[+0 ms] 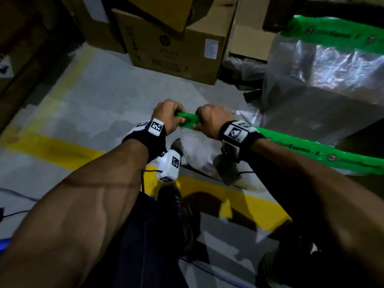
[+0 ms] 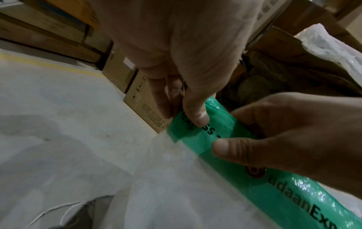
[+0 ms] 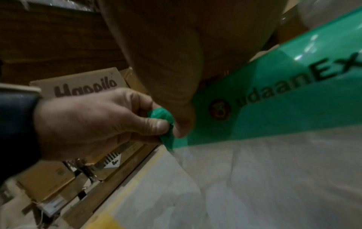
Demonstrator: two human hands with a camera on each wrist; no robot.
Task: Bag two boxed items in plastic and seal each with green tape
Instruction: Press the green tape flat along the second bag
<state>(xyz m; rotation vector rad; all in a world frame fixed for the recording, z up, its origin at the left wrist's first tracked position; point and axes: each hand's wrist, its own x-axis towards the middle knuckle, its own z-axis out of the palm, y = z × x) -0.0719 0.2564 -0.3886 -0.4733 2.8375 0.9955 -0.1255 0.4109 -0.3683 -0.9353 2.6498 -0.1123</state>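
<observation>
Both hands meet at one end of a green printed tape strip (image 1: 187, 119) that runs along the top edge of a clear plastic bag (image 1: 199, 152). My left hand (image 1: 176, 119) pinches the crumpled tape end (image 3: 162, 116) between thumb and fingers. Just to its right, my right hand (image 1: 198, 121) grips the same strip, thumb (image 2: 231, 148) pressed on the tape (image 2: 195, 139). The strip continues right past my wrist (image 1: 311, 152). My arms hide what is inside this bag. A second boxed item in plastic (image 1: 322, 75), with green tape (image 1: 332, 32) across its top, stands at the upper right.
Brown cartons (image 1: 176, 48) are stacked ahead on the grey floor (image 1: 93, 100), which has yellow lines (image 1: 52, 148). More cartons and a wooden pallet (image 3: 78, 178) lie to the left. My feet and thin cables are below my arms.
</observation>
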